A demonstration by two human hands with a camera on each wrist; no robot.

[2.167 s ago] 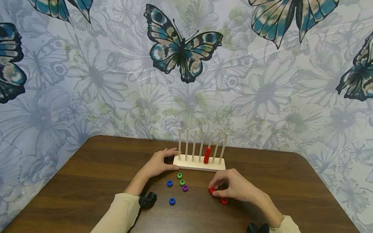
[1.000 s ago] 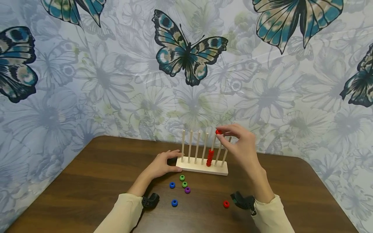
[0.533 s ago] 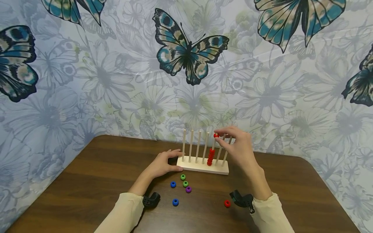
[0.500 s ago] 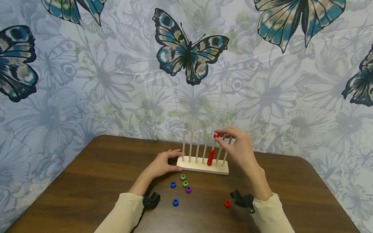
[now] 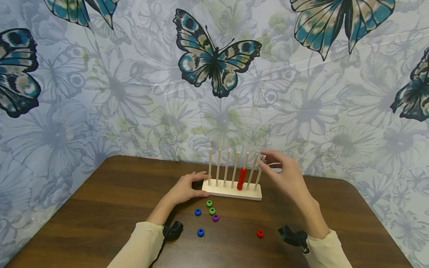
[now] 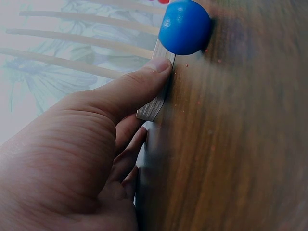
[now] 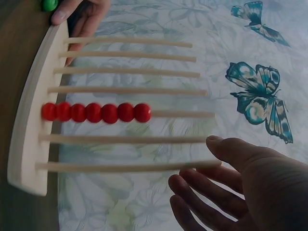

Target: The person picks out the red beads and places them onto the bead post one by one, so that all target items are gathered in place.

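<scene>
A pale wooden peg rack with several upright dowels stands near the table's far edge. My left hand grips the left end of its base, thumb on the front edge, as the left wrist view also shows. Stacked on the third dowel from the right are several red beads, with bare dowel above them. My right hand holds nothing; its fingers are loosely spread around the tops of the two rightmost dowels. Any contact with them is unclear. A loose red bead lies on the table, below the rack's right end.
In front of the rack lie two green beads, a purple bead and two blue beads. The brown wooden table meets a butterfly-patterned backdrop behind it. Each wrist wears a black camera.
My right hand carried a red bead from the table to the third dowel from the right and let it go there. The stack is taller; the hand has moved right. The left hand keeps its grip.
</scene>
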